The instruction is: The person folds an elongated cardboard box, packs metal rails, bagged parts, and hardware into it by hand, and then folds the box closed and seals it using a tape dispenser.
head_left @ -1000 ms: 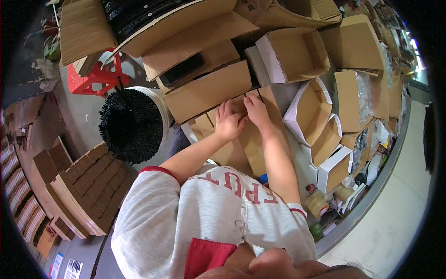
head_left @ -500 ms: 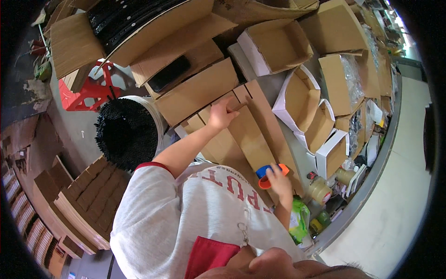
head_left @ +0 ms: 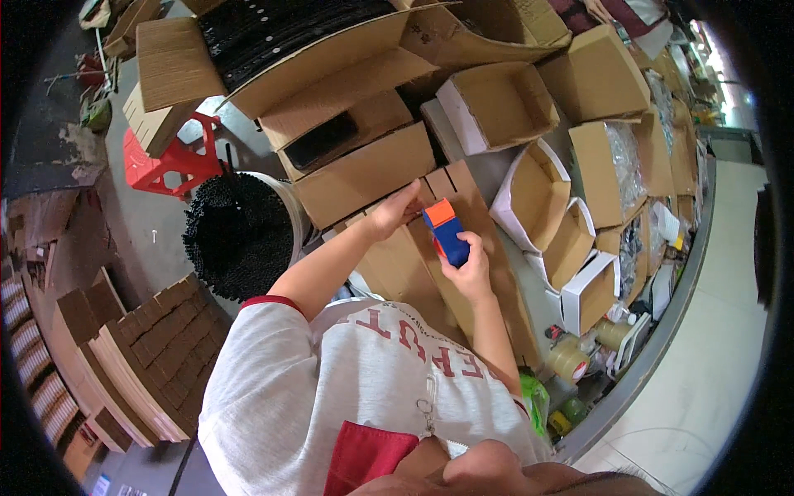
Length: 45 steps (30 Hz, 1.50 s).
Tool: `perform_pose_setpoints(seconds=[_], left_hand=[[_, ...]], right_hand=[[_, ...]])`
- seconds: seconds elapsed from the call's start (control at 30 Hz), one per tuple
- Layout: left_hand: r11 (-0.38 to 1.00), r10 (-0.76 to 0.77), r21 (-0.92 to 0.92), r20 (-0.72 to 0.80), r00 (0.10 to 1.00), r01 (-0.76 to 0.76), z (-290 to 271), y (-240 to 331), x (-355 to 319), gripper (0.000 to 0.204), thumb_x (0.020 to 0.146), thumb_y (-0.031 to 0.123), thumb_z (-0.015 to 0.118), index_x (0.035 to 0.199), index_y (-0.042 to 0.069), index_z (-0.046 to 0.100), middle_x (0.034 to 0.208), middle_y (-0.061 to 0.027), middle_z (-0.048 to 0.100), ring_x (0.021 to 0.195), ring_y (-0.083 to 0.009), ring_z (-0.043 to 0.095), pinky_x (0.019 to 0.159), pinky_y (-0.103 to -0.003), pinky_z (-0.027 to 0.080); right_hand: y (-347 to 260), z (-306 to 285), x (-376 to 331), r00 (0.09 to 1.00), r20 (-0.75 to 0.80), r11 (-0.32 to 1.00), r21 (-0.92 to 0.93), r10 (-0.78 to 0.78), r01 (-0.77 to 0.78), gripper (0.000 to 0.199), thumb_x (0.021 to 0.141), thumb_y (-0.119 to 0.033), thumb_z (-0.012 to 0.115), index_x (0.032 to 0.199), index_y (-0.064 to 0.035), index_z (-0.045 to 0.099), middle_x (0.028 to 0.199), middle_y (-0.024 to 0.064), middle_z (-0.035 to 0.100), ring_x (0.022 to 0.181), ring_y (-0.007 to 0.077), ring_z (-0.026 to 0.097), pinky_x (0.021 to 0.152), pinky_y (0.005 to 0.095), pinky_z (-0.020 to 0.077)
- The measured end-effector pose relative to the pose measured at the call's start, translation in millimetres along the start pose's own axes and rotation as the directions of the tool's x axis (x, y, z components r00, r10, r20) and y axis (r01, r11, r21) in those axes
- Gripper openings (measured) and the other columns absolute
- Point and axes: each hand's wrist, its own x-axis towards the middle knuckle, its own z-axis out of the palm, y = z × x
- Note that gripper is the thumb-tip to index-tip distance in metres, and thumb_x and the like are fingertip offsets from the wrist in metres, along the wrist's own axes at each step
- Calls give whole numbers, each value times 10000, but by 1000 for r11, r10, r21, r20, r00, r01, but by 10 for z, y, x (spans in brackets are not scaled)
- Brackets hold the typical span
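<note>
My right hand (head_left: 470, 271) grips a blue and orange tape dispenser (head_left: 449, 236), holding it over the long flat cardboard carton (head_left: 447, 285) in front of me. Its orange end points away, close to the carton's far end. My left hand (head_left: 395, 212) lies at that far end with fingers stretched out and holds nothing; part of its fingertips is hard to make out. Just beyond it stands an open cardboard box (head_left: 364, 174) with a black item (head_left: 322, 139) inside.
Several open white-and-brown boxes (head_left: 533, 194) stand to the right, with tape rolls (head_left: 568, 362) nearer me. On the left are a bucket of black rods (head_left: 240, 240), a red stool (head_left: 169, 161) and stacked cardboard (head_left: 165, 347). Another person's sleeve (head_left: 637, 15) shows at the far right.
My right hand has carried the tape dispenser away from me, from the carton's near end toward its far end. My left hand's fingers have straightened. Another person has come into view at the top.
</note>
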Motion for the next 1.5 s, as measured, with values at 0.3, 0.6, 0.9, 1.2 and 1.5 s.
perform_pose_setpoints(seconds=[0.3,0.6,0.9,1.2,1.5], left_hand=[[899,96,433,-45,994,-67,45,10,5,328,942,306,523,1010,11,649,903,-23,653,775,-117,579,692,-275,449],[445,467,895,-220,857,-12,-146,-349,431,309,876,292,538,816,20,672,777,-171,657,743,-346,625,685,-415,478],[-1,528,993,-102,843,121,-141,-305,352,266,835,262,604,928,16,642,874,-194,652,872,-363,619,777,-429,497],[266,493,934,82,866,-239,129,-403,123,500,796,373,688,1122,3,605,948,-204,661,894,-341,637,778,-385,496],[-748,330,651,530,781,-126,661,-588,-84,823,740,473,706,1381,94,355,1421,-142,369,1300,-298,365,1011,-521,332]], right_hand=[[-235,-178,198,985,159,998,13,-62,61,565,680,-100,702,1217,-77,529,1036,181,631,900,335,635,797,379,504],[-268,-447,-109,953,280,987,-137,118,-82,595,674,-154,663,1253,-115,533,994,207,634,871,359,628,769,400,504],[-496,-488,262,830,415,910,-338,371,-238,580,638,-220,616,1210,-127,583,868,215,651,794,358,640,751,425,511],[-339,-590,-31,854,355,891,-387,381,-237,568,634,-211,632,1200,-181,590,940,187,656,852,347,638,781,437,515],[342,-1353,-1988,807,272,795,-496,524,-349,686,608,-138,667,1264,-298,548,958,134,617,906,312,611,780,413,496]])
